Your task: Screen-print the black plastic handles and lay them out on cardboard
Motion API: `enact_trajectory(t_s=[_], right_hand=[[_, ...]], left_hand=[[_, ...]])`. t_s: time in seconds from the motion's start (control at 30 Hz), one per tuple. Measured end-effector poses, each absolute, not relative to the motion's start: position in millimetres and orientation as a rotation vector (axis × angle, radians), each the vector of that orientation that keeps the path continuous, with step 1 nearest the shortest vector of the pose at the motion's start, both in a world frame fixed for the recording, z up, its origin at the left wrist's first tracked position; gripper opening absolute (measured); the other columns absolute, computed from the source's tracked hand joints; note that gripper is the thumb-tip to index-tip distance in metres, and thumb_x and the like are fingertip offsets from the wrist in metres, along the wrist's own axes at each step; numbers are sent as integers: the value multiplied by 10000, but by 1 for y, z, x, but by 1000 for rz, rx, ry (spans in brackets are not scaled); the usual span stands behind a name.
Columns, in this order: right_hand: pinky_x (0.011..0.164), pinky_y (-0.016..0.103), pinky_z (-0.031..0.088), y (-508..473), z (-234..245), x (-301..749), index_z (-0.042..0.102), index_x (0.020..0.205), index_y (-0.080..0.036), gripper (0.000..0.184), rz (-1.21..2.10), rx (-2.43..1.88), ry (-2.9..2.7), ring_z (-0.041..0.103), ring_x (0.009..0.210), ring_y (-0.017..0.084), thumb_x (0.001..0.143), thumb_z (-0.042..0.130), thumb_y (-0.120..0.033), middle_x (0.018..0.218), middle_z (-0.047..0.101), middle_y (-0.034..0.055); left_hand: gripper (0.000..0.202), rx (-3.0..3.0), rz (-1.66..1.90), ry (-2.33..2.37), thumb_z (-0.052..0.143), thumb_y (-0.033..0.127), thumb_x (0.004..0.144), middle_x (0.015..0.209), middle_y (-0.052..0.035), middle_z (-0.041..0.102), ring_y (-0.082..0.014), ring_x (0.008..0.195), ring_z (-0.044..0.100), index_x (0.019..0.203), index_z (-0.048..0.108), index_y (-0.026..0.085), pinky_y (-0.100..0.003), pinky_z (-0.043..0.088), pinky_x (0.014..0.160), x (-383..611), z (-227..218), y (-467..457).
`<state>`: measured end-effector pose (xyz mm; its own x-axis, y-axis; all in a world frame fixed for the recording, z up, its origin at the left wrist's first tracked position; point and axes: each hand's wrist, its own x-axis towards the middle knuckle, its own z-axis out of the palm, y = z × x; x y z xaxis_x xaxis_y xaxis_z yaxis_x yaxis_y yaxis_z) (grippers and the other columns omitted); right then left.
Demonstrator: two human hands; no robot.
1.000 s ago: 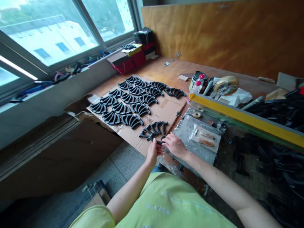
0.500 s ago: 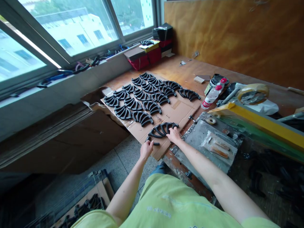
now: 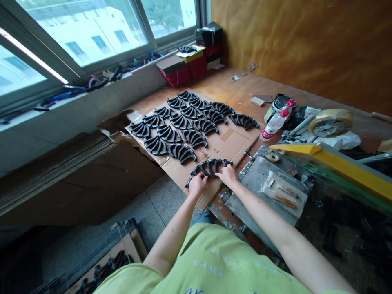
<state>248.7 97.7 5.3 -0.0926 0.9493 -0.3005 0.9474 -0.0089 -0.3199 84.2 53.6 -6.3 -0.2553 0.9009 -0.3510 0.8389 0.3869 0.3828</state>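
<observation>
A short row of curved black handle-like pieces lies at the near end of a cardboard sheet. At the row's near left side, my left hand has its fingers closed on one of these pieces. A dark end sticks out left of that hand; whether it belongs to the same piece I cannot tell. My right hand is at the row's right end, fingers bent around a piece they partly hide. Past its fingertips shows a black end. Fanned groups of similar pieces cover the sheet farther off.
Right of the cardboard stand a plastic bottle with a red cap, a can and a tape roll. A metal plate and yellow-edged frame lie nearer. Stacked boards stand left, by the windowsill.
My left hand has moved right and in against the row, from a separate piece at the front left. My right hand has shifted slightly, and a gap now shows at the row's right end.
</observation>
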Motion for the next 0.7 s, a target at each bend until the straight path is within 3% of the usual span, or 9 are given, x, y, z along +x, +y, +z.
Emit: enact_trajectory(t_s=[0.13, 0.27, 0.5, 0.7], right_hand=[[872, 305, 443, 98, 5, 250, 739, 991, -148, 400, 773, -2060, -2268, 619, 966, 236, 868, 579, -494, 1136, 599, 160], [870, 295, 444, 98, 0, 245, 644, 1160, -194, 414, 795, -2106, -2167, 607, 1002, 223, 820, 662, -429, 1119, 588, 127], [835, 318, 466, 92, 2, 239, 583, 1138, -207, 375, 636, -2125, -2206, 561, 1066, 245, 813, 680, -367, 1208, 472, 121], [794, 313, 469, 88, 11, 234, 469, 1272, -283, 446, 585, -2003, -2364, 599, 966, 216, 855, 625, -323, 1219, 479, 87]], left_hand=[[423, 1521, 147, 2120, 475, 489, 892, 1067, -129, 717, -257, 1018, 655, 1178, 647, 229, -333, 473, 847, 82, -7, 56], [381, 1572, 139, 2105, 490, 460, 897, 1052, -117, 703, -243, 1022, 641, 1151, 648, 224, -328, 463, 874, 83, -4, 59], [322, 1825, 229, 2175, 526, 389, 889, 1192, -117, 551, -239, 1132, 538, 1152, 605, 220, -310, 477, 866, 96, 0, 36], [461, 1707, 287, 2138, 556, 402, 865, 1298, -104, 518, -222, 1005, 610, 1290, 524, 229, -312, 491, 820, 98, -4, 43]])
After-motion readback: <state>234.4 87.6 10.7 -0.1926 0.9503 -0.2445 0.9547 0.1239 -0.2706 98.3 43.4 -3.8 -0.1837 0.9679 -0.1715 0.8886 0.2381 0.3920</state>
